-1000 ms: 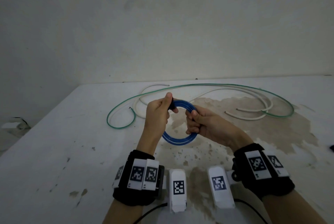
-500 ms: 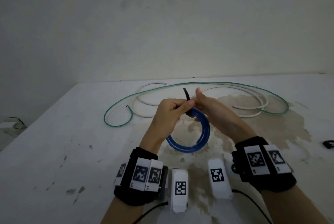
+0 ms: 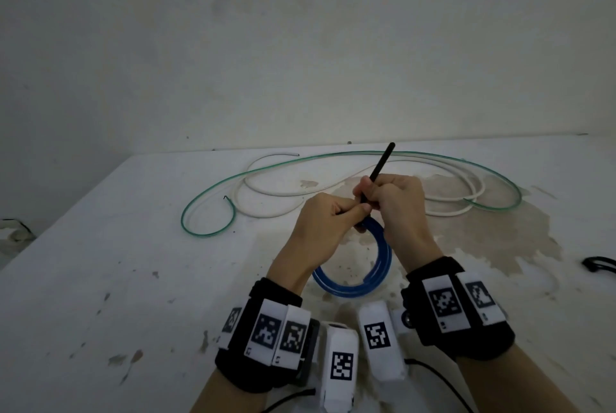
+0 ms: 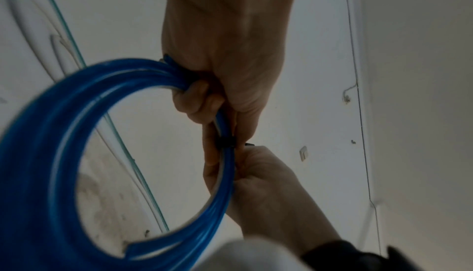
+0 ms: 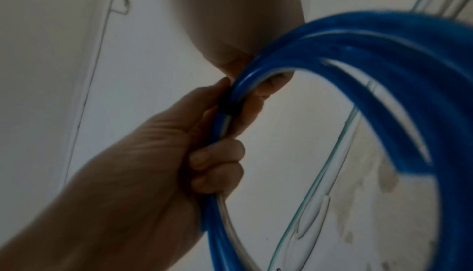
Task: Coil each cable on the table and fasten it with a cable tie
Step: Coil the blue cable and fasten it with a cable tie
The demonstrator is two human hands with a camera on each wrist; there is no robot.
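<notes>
Your left hand (image 3: 325, 219) and right hand (image 3: 398, 202) meet above the surface (image 3: 100, 279), both closed on the blue coil (image 3: 350, 282). The coil hangs from your fingers, its lower arc low over the stained patch (image 3: 500, 239) of the surface; whether it touches there cannot be told.

From the left wrist view, your left hand (image 4: 225, 69) curls its fingers (image 4: 197, 101) around the bundled turns, and a black tie (image 4: 225, 143) bands the coil (image 4: 51, 154) just beyond them. Your right hand (image 4: 266, 186) grips at that band. In the head view the tie's free tail (image 3: 381, 162) sticks up and away from your right fist, pinched there.

From the right wrist view, your right hand (image 5: 158, 164) wraps the coil (image 5: 384, 73) with the tie (image 5: 227, 103) at its fingertips.

Beyond your hands lie a green cable (image 3: 206, 199) and a white cable (image 3: 266, 191), both loose and overlapping in wide loops. A small black item (image 3: 600, 262) lies at the right edge.
</notes>
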